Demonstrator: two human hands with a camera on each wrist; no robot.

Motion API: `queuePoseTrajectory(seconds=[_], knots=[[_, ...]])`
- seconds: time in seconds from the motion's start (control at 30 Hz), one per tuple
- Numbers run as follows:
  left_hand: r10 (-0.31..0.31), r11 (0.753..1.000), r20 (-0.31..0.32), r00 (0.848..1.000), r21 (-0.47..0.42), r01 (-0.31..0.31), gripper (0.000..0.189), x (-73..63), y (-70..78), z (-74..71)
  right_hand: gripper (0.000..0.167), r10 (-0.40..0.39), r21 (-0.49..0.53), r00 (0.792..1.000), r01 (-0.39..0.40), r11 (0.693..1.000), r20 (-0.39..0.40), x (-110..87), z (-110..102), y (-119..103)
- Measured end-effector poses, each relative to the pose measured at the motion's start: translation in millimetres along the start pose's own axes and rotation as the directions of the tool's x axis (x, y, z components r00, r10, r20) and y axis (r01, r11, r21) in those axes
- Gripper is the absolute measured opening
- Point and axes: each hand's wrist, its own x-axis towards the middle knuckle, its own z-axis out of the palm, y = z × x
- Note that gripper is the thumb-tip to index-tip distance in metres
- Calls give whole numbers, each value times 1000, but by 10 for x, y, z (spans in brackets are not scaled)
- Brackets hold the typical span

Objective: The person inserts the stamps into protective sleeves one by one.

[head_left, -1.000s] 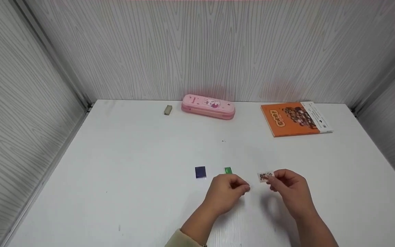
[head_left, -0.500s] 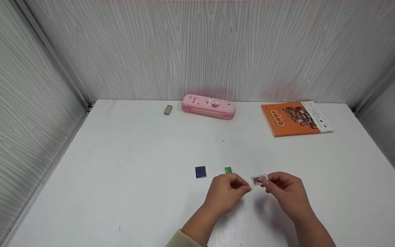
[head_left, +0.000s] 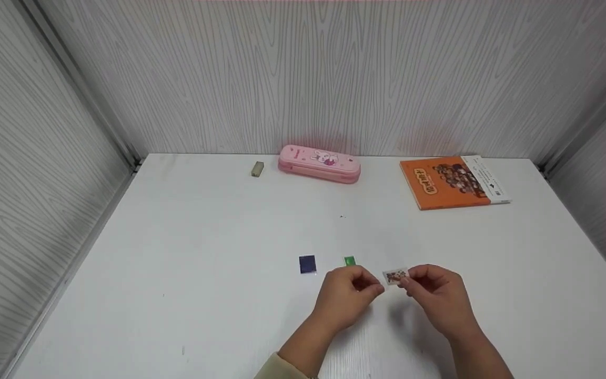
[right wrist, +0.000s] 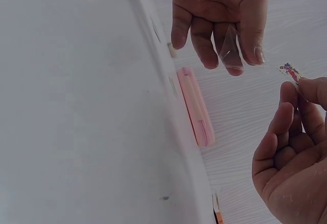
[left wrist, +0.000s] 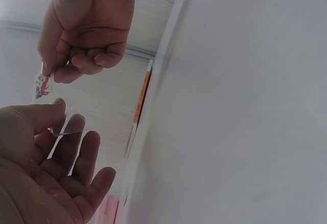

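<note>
My left hand [head_left: 346, 299] pinches a clear plastic piece, like a tiny film sleeve, between thumb and index finger; the film [right wrist: 231, 51] shows best in the right wrist view. Between the thumb and fingers of my right hand [head_left: 440, 300] is a small rectangular card [head_left: 394, 276] with a colourful printed picture and a pale border. Its free end points at the left fingertips, close to the film's edge; whether they touch I cannot tell. Both hands are raised above the white table. A small green square [head_left: 350, 260] lies just beyond the left hand, partly covered by it.
A dark blue square [head_left: 307, 264] lies left of the green one. Farther back are a greyish eraser-like block [head_left: 258, 169], a pink pencil case [head_left: 319, 164] with a rabbit print and an orange book [head_left: 453, 183]. Walls enclose the table [head_left: 203, 226] at the back and sides.
My right hand has moved left with the picture card, bringing it up near the left fingertips, mostly in the first half second. The left hand has hardly moved.
</note>
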Motion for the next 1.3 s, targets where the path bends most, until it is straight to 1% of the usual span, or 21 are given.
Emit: queuePoseTrajectory(seconds=[0.17, 0.4, 0.53, 0.7, 0.8, 0.97, 1.07, 1.17, 1.3], knots=[[7, 1000, -7, 1000, 0, -7, 8, 0, -5, 0, 8, -67, -39, 998, 68, 997, 9, -3, 21, 25], [3, 1000, -12, 1000, -2, -3, 8, 1, -16, -1, 9, -105, -89, 994, 102, 991, -27, -9, 36, 44], [3, 1000, -13, 1000, -4, -3, 9, -1, -9, 1, 12, -147, -129, 988, 140, 982, -50, -19, 41, 36], [-13, 1000, -9, 1000, 2, 13, 8, -8, 8, -2, 15, -192, -153, 980, 183, 971, -45, -32, 43, 38], [-20, 1000, -15, 1000, 6, 20, 8, -12, 20, -6, 17, -195, -164, 980, 186, 969, -43, -33, 41, 43], [-20, 1000, -21, 1000, 1, 20, 8, -13, 15, -1, 17, -180, -190, 982, 167, 968, -57, -28, 36, 41], [-8, 1000, -23, 1000, -2, 8, 8, -13, 12, -1, 15, -176, -198, 983, 162, 967, -57, -29, 38, 29], [-3, 1000, -26, 1000, 1, 3, 8, -10, 10, 0, 15, -176, -191, 983, 164, 968, -50, -33, 38, 21], [-17, 1000, -25, 1000, 6, 17, 9, -1, 9, 5, 16, -175, -180, 984, 165, 970, -41, -35, 29, 28]])
